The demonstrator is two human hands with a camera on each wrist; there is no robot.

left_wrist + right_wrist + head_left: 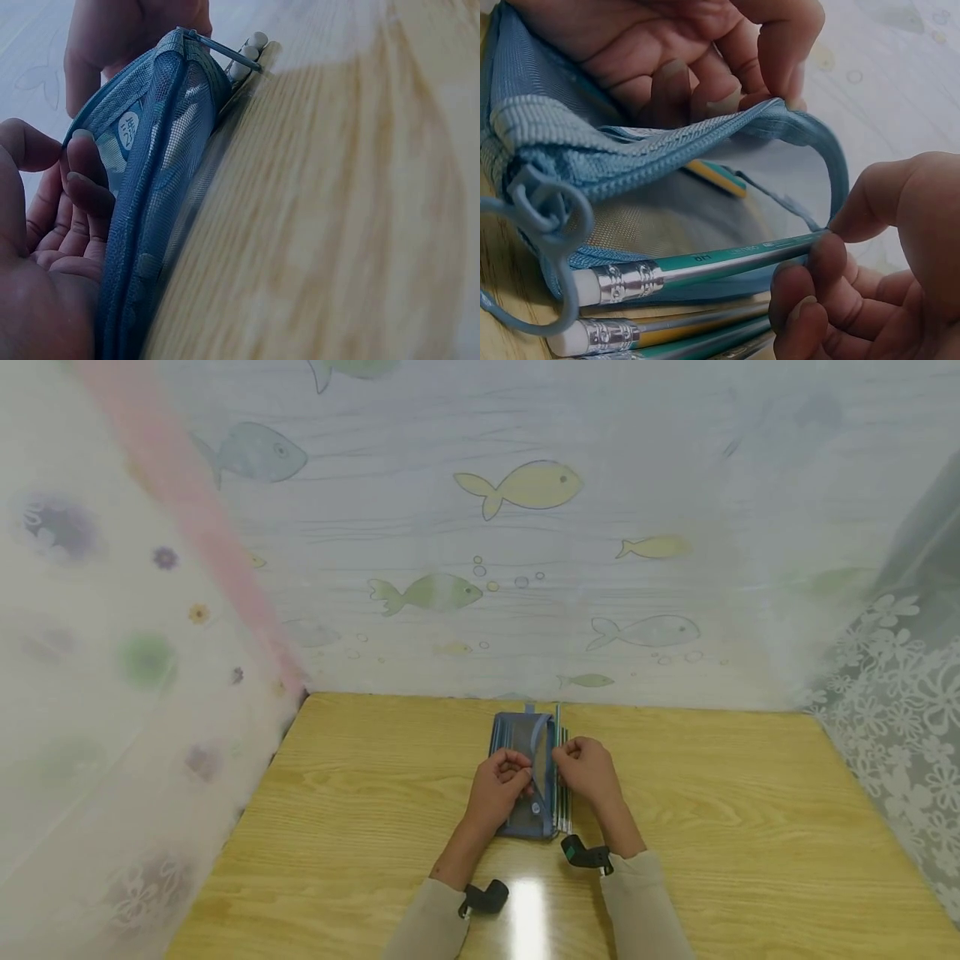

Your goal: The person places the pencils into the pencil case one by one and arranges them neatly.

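Head view: blue mesh pouch [519, 735] lying lengthwise on wood-grain table [360, 793], toward far edge, between both hands.
Left hand [498, 789]: thumb and fingertip together, clamped on pouch's raised rim.
Right hand [591, 771]: thumb and finger together on green-and-silver pencil [697, 271], white eraser end free, at pouch's mouth; possible hold on rim as well, cannot tell.
Pouch mouth: unzipped, gaping between the two hands; zip pull [540, 199] with large ring at one corner.
Pouch interior: yellow-and-green pencil [718, 178], partly visible through opening.
Loose pencils [705, 324]: white-erasered, side by side on table, just beside pouch, below held pencil; exact count hidden.
Round label [129, 130]: white, lettered, on pouch.
Wrists: beige sleeves [645, 902], black cameras [487, 897].
Backdrop: fish-printed sheet [420, 543] behind table; white floral lace [907, 752] at right.
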